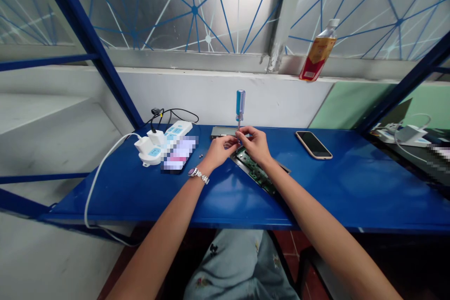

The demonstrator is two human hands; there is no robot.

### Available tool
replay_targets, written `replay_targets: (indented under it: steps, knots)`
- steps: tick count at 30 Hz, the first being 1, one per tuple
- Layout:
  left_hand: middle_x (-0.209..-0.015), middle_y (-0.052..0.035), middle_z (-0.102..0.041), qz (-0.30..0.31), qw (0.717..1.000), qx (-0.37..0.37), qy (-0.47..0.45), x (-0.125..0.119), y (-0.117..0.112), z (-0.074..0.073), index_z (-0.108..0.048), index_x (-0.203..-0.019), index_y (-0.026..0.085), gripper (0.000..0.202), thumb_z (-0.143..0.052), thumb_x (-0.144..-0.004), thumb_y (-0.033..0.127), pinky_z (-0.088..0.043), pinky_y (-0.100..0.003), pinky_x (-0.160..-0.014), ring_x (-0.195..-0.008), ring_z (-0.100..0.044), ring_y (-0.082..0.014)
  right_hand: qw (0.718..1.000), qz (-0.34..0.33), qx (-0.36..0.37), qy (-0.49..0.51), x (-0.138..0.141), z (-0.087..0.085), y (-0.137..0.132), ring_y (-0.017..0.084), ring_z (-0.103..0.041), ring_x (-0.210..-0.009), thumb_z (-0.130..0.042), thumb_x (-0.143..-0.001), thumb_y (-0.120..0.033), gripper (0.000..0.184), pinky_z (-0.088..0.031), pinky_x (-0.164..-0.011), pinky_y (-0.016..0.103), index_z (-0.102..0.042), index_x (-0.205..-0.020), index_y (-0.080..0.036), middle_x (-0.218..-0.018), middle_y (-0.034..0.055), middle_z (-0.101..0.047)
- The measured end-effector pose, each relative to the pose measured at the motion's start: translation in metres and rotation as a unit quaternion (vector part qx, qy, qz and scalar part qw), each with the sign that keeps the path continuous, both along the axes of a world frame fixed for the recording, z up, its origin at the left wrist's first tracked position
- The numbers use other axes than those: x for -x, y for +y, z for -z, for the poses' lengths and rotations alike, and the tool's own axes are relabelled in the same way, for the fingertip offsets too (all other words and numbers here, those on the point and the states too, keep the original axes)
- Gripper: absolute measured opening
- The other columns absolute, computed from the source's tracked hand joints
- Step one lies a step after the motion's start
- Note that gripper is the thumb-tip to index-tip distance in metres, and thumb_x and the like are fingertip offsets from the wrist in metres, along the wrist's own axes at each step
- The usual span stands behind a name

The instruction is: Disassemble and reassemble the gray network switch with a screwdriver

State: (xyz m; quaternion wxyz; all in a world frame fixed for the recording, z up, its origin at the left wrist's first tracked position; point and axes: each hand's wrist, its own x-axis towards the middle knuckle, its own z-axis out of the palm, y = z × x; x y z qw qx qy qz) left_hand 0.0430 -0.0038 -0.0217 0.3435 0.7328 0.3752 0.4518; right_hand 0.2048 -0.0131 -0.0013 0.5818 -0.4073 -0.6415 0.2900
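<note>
right hand (256,144): grip pinched on metal-shafted screwdriver (240,102) | left hand (218,152): grip, can't tell | oblong circuit board (253,168)

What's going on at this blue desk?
A person's bare hands, left and right, meet over a long green circuit board on the blue metal-looking desk. Between them, a screwdriver with a blue-and-purple translucent handle stands nearly upright, fingertips around its thin shaft. The fingers hide its tip, so I can't tell what it touches.
</note>
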Motion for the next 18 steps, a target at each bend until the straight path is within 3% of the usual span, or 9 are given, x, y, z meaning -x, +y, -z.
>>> replay_targets:
  steps: [5,10,15,18]
  knots:
    - [-0.101,-0.0121,-0.080,0.031,1.000,0.001,0.001,0.0015,-0.0014,-0.0027,-0.077,-0.106,0.013,0.028,-0.068,-0.088,0.033,-0.058,-0.035,-0.089,-0.095,-0.075,-0.0252,1.000,-0.012,0.004,-0.007,-0.0013,0.0015,0.0013,0.018,-0.064,-0.066,-0.066,-0.087,-0.050,0.031,-0.053,-0.063,0.031,-0.071,-0.089,-0.019,-0.080,0.0044,-0.072]
    - [-0.095,-0.0106,-0.079,0.006,1.000,-0.011,0.000,0.0015,-0.0012,-0.0021,-0.077,-0.101,0.013,0.026,-0.070,-0.088,0.034,-0.058,-0.035,-0.086,-0.090,-0.074,-0.0246,1.000,0.011,-0.024,-0.017,-0.0003,0.0011,-0.0003,0.014,-0.058,-0.062,-0.070,-0.084,-0.044,0.029,-0.047,-0.060,0.028,-0.071,-0.101,-0.020,-0.089,0.0037,-0.073]
    - [-0.093,-0.0106,-0.079,-0.005,1.000,-0.014,0.005,0.0009,-0.0011,-0.0013,-0.075,-0.099,0.012,0.027,-0.072,-0.087,0.036,-0.057,-0.033,-0.081,-0.086,-0.073,-0.0228,1.000,0.012,-0.019,-0.018,-0.0009,0.0024,0.0009,0.015,-0.057,-0.062,-0.072,-0.082,-0.043,0.025,-0.045,-0.060,0.028,-0.066,-0.084,-0.019,-0.074,0.0014,-0.068]
    - [-0.098,-0.0116,-0.078,0.007,1.000,-0.002,0.004,0.0004,-0.0018,-0.0020,-0.074,-0.104,0.012,0.028,-0.072,-0.086,0.034,-0.058,-0.033,-0.084,-0.089,-0.074,-0.0226,0.999,0.010,-0.014,-0.027,-0.0014,0.0033,0.0019,0.016,-0.058,-0.063,-0.069,-0.085,-0.046,0.027,-0.046,-0.062,0.028,-0.067,-0.085,-0.019,-0.076,0.0021,-0.069]
